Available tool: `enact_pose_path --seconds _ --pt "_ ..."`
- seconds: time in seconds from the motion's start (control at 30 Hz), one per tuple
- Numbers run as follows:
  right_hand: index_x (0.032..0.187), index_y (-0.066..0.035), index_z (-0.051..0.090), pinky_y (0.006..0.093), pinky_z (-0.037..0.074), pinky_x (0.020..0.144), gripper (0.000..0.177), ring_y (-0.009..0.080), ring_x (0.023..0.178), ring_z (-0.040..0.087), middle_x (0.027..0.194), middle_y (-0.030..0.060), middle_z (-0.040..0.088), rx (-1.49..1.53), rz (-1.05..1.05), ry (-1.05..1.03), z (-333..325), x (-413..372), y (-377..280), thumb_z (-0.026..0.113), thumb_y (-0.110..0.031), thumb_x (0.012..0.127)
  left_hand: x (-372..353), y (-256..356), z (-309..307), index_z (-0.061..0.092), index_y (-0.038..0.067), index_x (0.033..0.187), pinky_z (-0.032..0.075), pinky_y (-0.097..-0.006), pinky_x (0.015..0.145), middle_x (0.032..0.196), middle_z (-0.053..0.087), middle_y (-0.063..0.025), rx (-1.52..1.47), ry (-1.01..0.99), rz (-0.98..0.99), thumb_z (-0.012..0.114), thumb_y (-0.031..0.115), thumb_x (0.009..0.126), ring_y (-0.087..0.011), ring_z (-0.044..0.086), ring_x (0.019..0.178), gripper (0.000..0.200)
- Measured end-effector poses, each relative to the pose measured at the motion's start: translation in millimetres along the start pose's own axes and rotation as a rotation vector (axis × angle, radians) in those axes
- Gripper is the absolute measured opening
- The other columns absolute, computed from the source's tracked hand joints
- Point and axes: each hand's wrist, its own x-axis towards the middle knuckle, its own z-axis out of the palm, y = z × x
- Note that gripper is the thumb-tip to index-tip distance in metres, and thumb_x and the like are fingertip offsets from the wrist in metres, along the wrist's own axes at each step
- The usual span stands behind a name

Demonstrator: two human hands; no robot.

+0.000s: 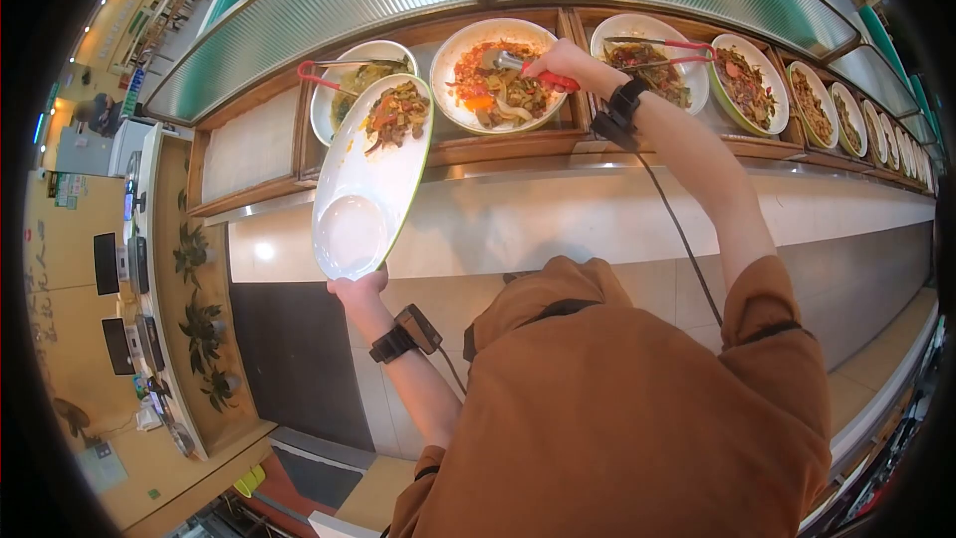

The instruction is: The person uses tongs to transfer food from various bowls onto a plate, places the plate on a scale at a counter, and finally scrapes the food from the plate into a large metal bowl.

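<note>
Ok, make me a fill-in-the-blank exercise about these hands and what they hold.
The ____ hand holds the white plate.
The other hand grips a utensil whose handle is coloured ____.
Food lies at the plate end ____ (nearer or farther) from the hand holding it.
The strap on each wrist is coloured ____.

Missing words: left; red; farther; black.

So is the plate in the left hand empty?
No, some food lies at the far end of the plate the left hand holds.
</note>
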Motion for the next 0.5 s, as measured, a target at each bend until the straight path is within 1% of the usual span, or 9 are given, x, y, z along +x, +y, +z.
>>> enact_pose_path --seconds 0.07,0.1,0.13,0.2,0.27,0.33,0.37,0.4,0.5 --pt "0.084 0.006 0.064 0.0241 0.037 0.037 0.021 0.0112 0.044 0.051 0.059 0.0082 0.058 0.081 0.04 0.036 -2.5 2.7 -2.2 0.071 -0.013 0.078 4.4 -6.7 -4.5 0.045 0.002 0.131 0.049 -0.0373 0.095 0.13 0.054 -0.0079 0.608 -0.04 0.256 0.055 0.023 0.087 -0.0247 0.055 0.114 0.049" --pt "0.082 0.006 0.065 0.0239 0.037 0.037 0.021 0.0113 0.044 0.051 0.059 0.0083 0.059 0.124 0.06 0.051 -2.0 5.1 -4.3 0.071 -0.013 0.078 -6.2 -1.0 -2.4 0.044 0.003 0.131 0.046 -0.0359 0.097 0.131 0.054 -0.008 0.728 -0.045 0.271 0.056 0.026 0.086 -0.0243 0.054 0.116 0.052" --pt "0.088 0.002 0.065 0.0235 0.039 0.041 0.019 0.0112 0.046 0.05 0.059 0.0043 0.056 0.11 0.099 0.055 -3.5 12.8 -5.6 0.071 -0.013 0.078 -17.4 5.0 -0.1 0.044 0.003 0.131 0.044 -0.0345 0.1 0.131 0.053 -0.008 0.848 -0.048 0.289 0.058 0.029 0.085 -0.0238 0.053 0.117 0.055" --pt "0.088 0.003 0.064 0.0226 0.038 0.04 0.02 0.0114 0.046 0.049 0.059 0.0047 0.056 0.116 0.043 0.013 1.3 12.1 -16.6 0.071 -0.013 0.079 -40.3 22.6 10.2 0.045 0.004 0.131 0.039 -0.0314 0.105 0.133 0.052 -0.0077 0.657 -0.029 0.07 0.064 0.038 0.079 -0.0231 0.05 0.121 0.065" --pt "0.085 0.003 0.065 0.024 0.039 0.043 0.023 0.0116 0.048 0.051 0.061 0.0056 0.058 0.067 0.013 -0.012 7.9 8.4 -30.4 0.072 -0.018 0.077 -24.6 8.1 2.6 0.041 0.001 0.133 0.041 -0.0337 0.103 0.133 0.052 -0.0082 0.652 -0.054 0.208 0.059 0.031 0.083 -0.0234 0.051 0.12 0.06" --pt "0.076 0.003 0.067 0.0257 0.039 0.044 0.023 0.0121 0.047 0.051 0.06 0.0055 0.059 -0.119 -0.162 0.002 23.1 7.5 -37.4 0.072 -0.019 0.075 -17.0 4.5 1.1 0.039 0.0 0.134 0.043 -0.0348 0.102 0.133 0.052 -0.0082 0.418 -0.08 0.178 0.056 0.028 0.086 -0.0237 0.051 0.12 0.058" --pt "0.072 0.004 0.068 0.0265 0.039 0.045 0.024 0.0124 0.047 0.051 0.059 0.0054 0.059 -0.211 -0.249 0.01 32.1 5.7 -40.1 0.072 -0.02 0.074 -11.1 4.6 2.8 0.039 0.0 0.134 0.044 -0.0346 0.101 0.133 0.052 -0.0078 0.187 -0.09 0.08 0.055 0.029 0.087 -0.0237 0.052 0.119 0.057" --pt "0.068 0.002 0.068 0.0293 0.038 0.047 0.026 0.0133 0.046 0.049 0.055 0.0053 0.057 -0.369 -0.358 0.038 42.9 -10.6 -52.7 0.072 -0.024 0.071 -13.6 6.1 3.7 0.04 0.0 0.133 0.044 -0.0344 0.101 0.132 0.052 -0.0076 0.177 -0.089 0.069 0.054 0.029 0.088 -0.0238 0.052 0.119 0.056" --pt "0.07 0.002 0.068 0.0302 0.039 0.046 0.03 0.0135 0.046 0.049 0.052 0.0062 0.055 -0.626 -0.362 -0.058 63.1 -3.9 -52.2 0.071 -0.028 0.069 -23.1 12.7 7.0 0.04 0.001 0.134 0.044 -0.0342 0.101 0.132 0.053 -0.0075 0.189 -0.093 0.059 0.052 0.029 0.089 -0.0238 0.053 0.118 0.054"
